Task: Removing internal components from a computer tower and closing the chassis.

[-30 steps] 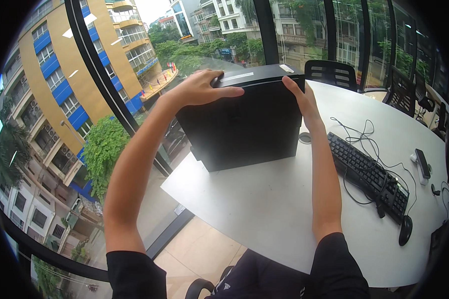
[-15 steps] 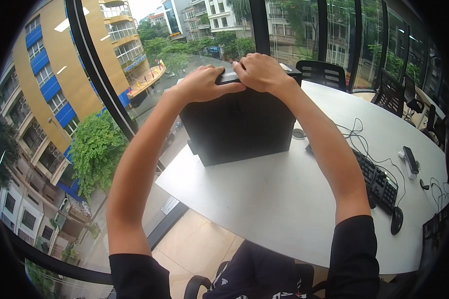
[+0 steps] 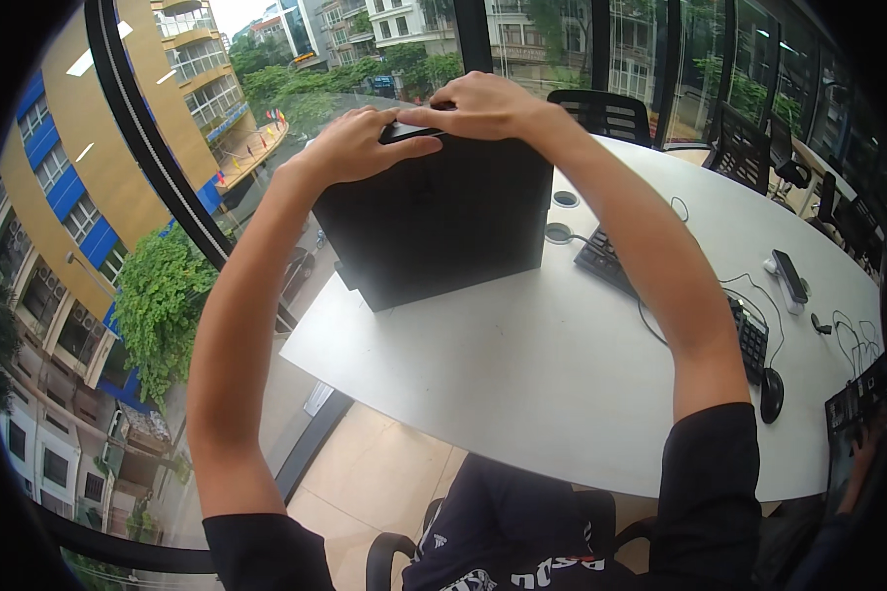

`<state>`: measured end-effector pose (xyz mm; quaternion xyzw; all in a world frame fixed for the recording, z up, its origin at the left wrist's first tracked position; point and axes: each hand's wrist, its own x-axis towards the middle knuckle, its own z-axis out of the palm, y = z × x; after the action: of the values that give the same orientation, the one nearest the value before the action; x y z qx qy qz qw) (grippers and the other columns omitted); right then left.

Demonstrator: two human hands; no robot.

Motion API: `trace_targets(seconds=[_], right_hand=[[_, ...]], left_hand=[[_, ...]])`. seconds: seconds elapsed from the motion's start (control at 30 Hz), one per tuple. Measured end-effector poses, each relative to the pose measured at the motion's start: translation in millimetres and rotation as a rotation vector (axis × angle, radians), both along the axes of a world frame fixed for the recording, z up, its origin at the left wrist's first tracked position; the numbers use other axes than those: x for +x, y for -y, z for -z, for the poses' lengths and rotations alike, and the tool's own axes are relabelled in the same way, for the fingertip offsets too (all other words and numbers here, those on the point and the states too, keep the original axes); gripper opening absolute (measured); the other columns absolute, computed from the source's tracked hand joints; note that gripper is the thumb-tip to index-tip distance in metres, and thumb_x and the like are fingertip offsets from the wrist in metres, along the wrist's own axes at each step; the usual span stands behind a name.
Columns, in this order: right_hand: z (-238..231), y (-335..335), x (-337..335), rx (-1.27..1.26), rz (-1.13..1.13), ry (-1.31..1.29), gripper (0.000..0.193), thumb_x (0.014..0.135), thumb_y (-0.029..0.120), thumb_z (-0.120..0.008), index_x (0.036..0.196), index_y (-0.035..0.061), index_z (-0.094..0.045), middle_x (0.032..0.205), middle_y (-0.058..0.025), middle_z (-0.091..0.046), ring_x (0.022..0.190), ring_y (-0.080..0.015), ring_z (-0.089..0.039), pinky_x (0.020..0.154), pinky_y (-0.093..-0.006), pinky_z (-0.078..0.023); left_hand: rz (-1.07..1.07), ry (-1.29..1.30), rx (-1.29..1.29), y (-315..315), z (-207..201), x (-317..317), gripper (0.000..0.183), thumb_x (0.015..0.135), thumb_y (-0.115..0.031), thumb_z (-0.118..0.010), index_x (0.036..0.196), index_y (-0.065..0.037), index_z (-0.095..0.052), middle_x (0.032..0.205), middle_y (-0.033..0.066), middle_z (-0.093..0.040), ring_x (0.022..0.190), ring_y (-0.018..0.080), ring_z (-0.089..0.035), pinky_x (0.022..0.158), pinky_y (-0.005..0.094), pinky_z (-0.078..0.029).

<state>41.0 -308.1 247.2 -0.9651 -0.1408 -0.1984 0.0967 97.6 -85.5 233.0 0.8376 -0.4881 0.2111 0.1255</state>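
A black computer case stands upright on the white table, its broad flat side toward me. My left hand lies over the top edge at the left, thumb against the near side and fingers bent over the top. Just right of it, my right hand grips the same top edge, and its fingers reach left to the left hand's fingertips. A grey-black strip of the case's top shows between the hands. The far side of the case and some right fingertips are hidden.
On the white table, right of the case, lie a black keyboard, partly behind my right forearm, a mouse and loose cables. Cable holes sit beside the case. Office chairs stand beyond; windows border the left side.
The view has shifted, so the case appears farther left and higher. My right hand has slid left along the top edge, its fingers now stretched toward my left hand. The left hand keeps its place.
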Motion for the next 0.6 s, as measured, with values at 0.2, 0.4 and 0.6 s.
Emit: trace_targets(seconds=[0.2, 0.4, 0.6], right_hand=[[-7.6, 54.5, 3.1, 0.026, -0.073, -0.167, 0.114, 0.057, 0.081, -0.077, 0.142, 0.0051, -0.062, 0.134, -0.025, -0.064, 0.126, -0.0394, -0.061, 0.107, -0.0449, -0.048], [-12.4, 48.3, 3.5, -0.056, -0.103, -0.147, 0.112, 0.06, 0.079, -0.079, 0.139, 0.001, -0.063, 0.13, -0.0246, -0.066, 0.122, -0.0388, -0.063, 0.105, -0.0468, -0.051], [-10.3, 51.5, 11.1, -0.098, -0.101, -0.13, 0.116, 0.059, 0.082, -0.078, 0.139, -0.0003, -0.062, 0.13, -0.0257, -0.066, 0.123, -0.039, -0.063, 0.106, -0.0479, -0.05]], left_hand=[[-0.095, 0.054, 0.008, 6.3, 1.5, 3.8, 0.097, 0.079, -0.087, -0.06, 0.113, 0.002, -0.075, 0.089, 0.0246, -0.073, 0.092, 0.0398, -0.073, 0.084, 0.0468, -0.057], [-0.097, -0.028, 0.061, 5.9, -6.3, 1.6, 0.096, 0.08, -0.086, -0.06, 0.111, 0.004, -0.075, 0.085, 0.0236, -0.072, 0.089, 0.0387, -0.073, 0.082, 0.047, -0.057], [-0.077, -0.03, 0.064, 9.3, -4.0, 2.4, 0.094, 0.081, -0.086, -0.06, 0.109, 0.003, -0.076, 0.078, 0.0224, -0.071, 0.081, 0.0359, -0.074, 0.076, 0.0458, -0.058]])
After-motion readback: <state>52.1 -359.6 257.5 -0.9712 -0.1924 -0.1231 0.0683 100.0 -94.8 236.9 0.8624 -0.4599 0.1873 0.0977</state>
